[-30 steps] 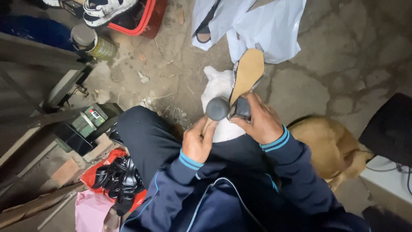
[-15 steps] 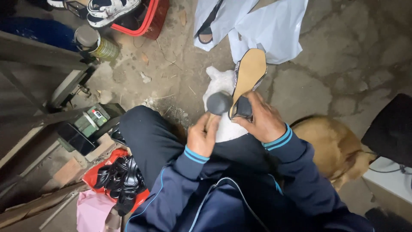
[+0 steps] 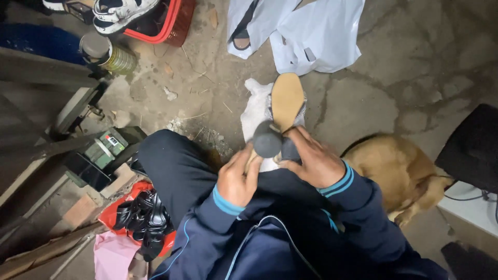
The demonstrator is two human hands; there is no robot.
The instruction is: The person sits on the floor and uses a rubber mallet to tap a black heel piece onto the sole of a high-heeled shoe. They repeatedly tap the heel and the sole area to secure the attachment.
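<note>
Since the earlier frame, both hands have shifted slightly toward the lap; the shoe sole [image 3: 287, 99] stands more upright, tan face to the camera

Held item: shoe sole, tan, over the knees, its dark round heel [image 3: 267, 140] nearest the body. Right hand [image 3: 311, 161]: fingers closed around the lower end of the sole beside the heel. Left hand [image 3: 237, 179]: fingers curled, tips pressed against the heel's underside. White cloth [image 3: 257, 109] lies just behind the sole, on the ground

Containers:
- red basket [image 3: 168, 26], top left, holding a white and black sandal [image 3: 122, 9]
- red bag [image 3: 116, 215], lower left, holding black strappy shoes [image 3: 142, 220]
- white plastic bags [image 3: 311, 36], top centre, a dark sandal [image 3: 241, 39] showing at one opening
- tin can [image 3: 106, 54] with a grey lid, beside a blue drum [image 3: 36, 41]

Surroundings: green and black box [image 3: 104, 150] by the left knee; pink cloth [image 3: 111, 256] below the red bag; tan dog [image 3: 399, 173] lying close against the right arm; black cushion [image 3: 474, 148] at right; cracked concrete floor [image 3: 404, 78]
</note>
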